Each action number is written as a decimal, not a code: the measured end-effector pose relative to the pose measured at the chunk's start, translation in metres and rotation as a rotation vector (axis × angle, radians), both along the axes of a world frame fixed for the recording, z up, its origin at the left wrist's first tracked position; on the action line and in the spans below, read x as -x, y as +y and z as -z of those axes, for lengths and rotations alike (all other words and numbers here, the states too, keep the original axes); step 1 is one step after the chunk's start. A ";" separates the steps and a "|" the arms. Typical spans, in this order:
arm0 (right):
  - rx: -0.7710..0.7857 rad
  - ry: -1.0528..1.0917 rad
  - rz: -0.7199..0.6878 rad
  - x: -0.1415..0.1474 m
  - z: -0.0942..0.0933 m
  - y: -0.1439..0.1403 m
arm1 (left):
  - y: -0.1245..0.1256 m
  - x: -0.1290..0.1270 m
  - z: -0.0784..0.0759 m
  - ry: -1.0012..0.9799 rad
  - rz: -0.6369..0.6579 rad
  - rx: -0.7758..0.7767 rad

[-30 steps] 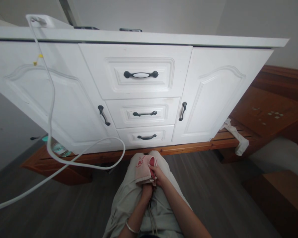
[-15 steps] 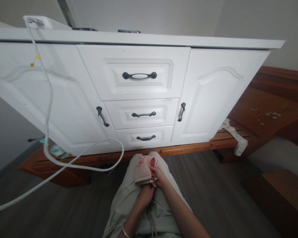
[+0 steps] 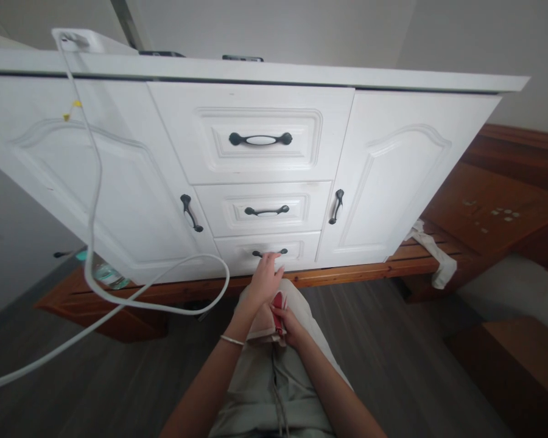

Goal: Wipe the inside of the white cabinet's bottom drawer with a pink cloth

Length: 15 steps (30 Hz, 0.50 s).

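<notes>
Reaching now: left hand [image 3: 263,277] has left lap since half second ago, arm stretched forward, fingers loosely spread, tips at dark curved metal handle [image 3: 270,252] of bottom white drawer [image 3: 267,250], lower centre of frame; grip not closed. I judge drawer pull starting. Right hand [image 3: 288,320] unchanged, pinched on folded pink cloth with red trim [image 3: 268,316] on knee.

Pink cloth [image 3: 262,319] half behind left hand [image 3: 265,281]

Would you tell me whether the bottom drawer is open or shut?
Shut: the bottom drawer sits flush with the cabinet front, though the left hand reaches its handle.
</notes>
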State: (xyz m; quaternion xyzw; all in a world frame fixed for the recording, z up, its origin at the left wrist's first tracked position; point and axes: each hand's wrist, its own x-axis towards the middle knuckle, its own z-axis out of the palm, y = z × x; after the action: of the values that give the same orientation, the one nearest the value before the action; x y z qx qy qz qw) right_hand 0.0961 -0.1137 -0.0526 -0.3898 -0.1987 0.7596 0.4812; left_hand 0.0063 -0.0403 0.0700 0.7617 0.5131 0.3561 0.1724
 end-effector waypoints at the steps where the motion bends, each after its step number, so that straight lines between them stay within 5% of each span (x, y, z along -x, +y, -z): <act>1: 0.001 0.003 0.003 0.000 0.000 0.000 | 0.009 -0.002 0.010 0.027 -0.046 -0.011; 7: -0.001 0.001 0.023 -0.001 0.005 0.002 | 0.029 0.002 0.054 0.159 -0.099 0.033; 15: 0.030 0.013 0.031 -0.001 0.010 -0.008 | 0.034 -0.003 0.052 0.118 -0.167 0.036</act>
State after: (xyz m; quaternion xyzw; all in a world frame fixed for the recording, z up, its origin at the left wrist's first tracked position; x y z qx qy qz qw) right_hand 0.0976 -0.1218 -0.0628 -0.3951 -0.1781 0.7575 0.4882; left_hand 0.0089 -0.0062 0.0177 0.7326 0.5904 0.3146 0.1251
